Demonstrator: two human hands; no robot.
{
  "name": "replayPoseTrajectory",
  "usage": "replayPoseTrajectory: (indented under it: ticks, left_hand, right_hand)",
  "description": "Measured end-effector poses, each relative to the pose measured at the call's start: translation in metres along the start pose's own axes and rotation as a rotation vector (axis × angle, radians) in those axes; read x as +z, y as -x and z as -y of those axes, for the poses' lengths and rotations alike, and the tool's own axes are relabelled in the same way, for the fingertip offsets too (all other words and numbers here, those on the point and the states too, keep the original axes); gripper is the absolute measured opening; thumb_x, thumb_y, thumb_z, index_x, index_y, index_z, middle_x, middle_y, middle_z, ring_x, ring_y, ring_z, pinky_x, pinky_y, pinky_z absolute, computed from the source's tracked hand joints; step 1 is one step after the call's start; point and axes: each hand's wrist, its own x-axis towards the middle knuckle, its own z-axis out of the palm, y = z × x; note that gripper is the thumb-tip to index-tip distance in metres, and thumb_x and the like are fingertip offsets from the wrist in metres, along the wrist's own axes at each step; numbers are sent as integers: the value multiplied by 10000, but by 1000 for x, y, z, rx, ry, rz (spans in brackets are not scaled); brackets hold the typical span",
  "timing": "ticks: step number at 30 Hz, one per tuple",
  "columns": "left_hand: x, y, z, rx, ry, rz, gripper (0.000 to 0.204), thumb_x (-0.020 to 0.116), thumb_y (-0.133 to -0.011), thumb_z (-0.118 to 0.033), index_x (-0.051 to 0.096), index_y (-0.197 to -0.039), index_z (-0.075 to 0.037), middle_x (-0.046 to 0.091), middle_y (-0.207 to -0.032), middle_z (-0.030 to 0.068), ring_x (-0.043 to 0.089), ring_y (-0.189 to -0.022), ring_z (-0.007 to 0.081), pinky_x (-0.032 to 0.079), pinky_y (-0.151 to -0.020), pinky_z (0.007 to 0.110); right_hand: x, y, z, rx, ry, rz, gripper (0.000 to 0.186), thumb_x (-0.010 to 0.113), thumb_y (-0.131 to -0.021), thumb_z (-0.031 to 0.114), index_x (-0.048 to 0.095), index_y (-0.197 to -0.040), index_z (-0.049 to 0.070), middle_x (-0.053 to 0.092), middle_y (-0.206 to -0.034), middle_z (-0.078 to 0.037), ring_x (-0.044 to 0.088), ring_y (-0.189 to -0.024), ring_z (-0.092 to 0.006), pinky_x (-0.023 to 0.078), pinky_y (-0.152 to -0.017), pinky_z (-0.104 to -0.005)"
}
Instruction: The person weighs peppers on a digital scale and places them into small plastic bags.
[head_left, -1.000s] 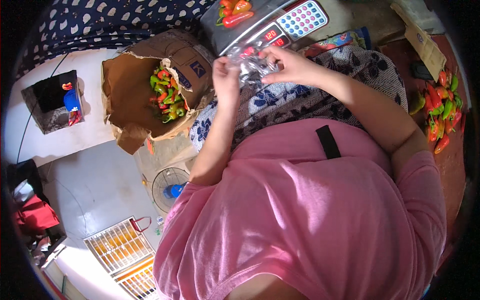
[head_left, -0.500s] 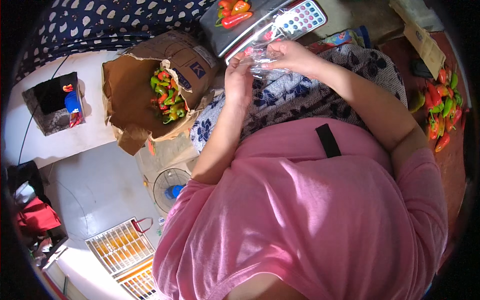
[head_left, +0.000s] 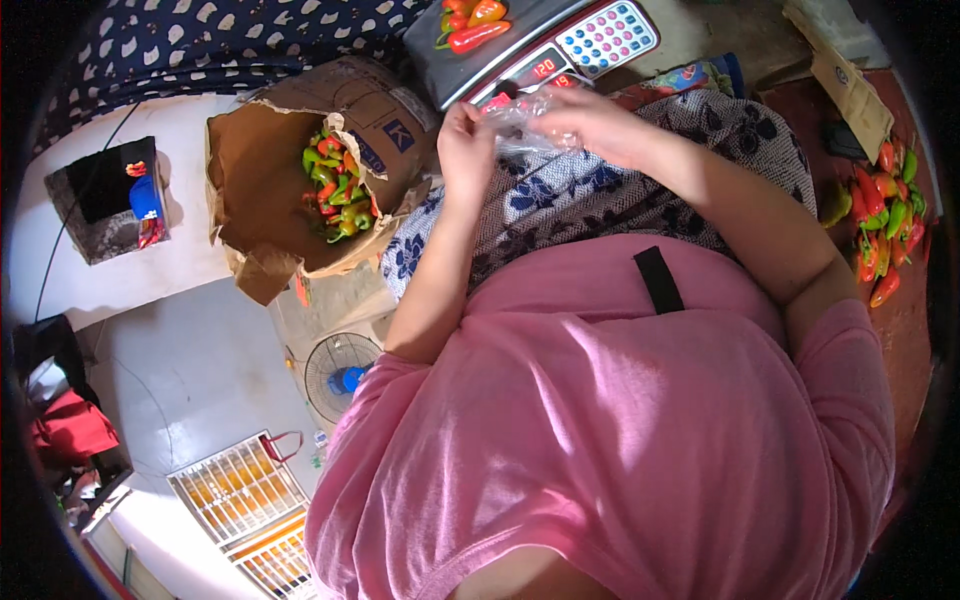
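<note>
A clear plastic bag (head_left: 518, 128) is stretched between my two hands, just above my lap. My left hand (head_left: 467, 140) pinches one side of it, fingers closed. On its other side my right hand (head_left: 585, 122) grips the plastic with thumb and fingers together. Just beyond the hands stands a digital scale (head_left: 607, 40) with a lit red display and a keypad. Several red and orange peppers (head_left: 480, 38) lie on the dark pan of the scale. The bag partly covers the display's near end.
Left of my hands a torn cardboard box (head_left: 250, 180) lies open, holding red and green peppers (head_left: 338, 190). More peppers (head_left: 885, 220) are heaped on a reddish surface at the right, near a cardboard piece (head_left: 850, 90). A fan (head_left: 342, 378) stands at lower left.
The bag has dropped slightly toward my lap and looks more bunched. My left hand has shifted a little left, and my right hand a little right, uncovering the scale's red digits.
</note>
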Motion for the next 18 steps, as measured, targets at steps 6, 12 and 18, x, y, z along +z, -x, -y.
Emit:
replayPoseTrajectory:
  ticks: [6,12,18]
  left_hand:
    - [11,20,-49,-199,829,258,140,495,-905,-86,481,-1039,-47,585,-870,37,571,-778,128,481,-737,251]
    - [15,11,-60,-171,290,196,183,609,-810,11,502,-947,-44,575,-735,7,523,-623,79,431,-587,198]
    - [2,-11,-3,-170,605,-121,105,567,-872,-18,500,-928,-76,592,-820,33,564,-726,111,456,-660,244]
  right_hand:
    - [-30,-23,-15,-262,884,-377,200,639,-849,152,585,-988,19,623,-809,-103,608,-764,-145,484,-710,-282]
    - [-39,-16,2,-25,-131,-220,289,532,-876,41,543,-1164,15,624,-998,-65,610,-833,-147,514,-742,-285]
    - [2,-3,-16,-197,496,-26,374,700,-809,289,636,-1061,20,665,-839,-22,602,-704,-115,469,-620,-259]
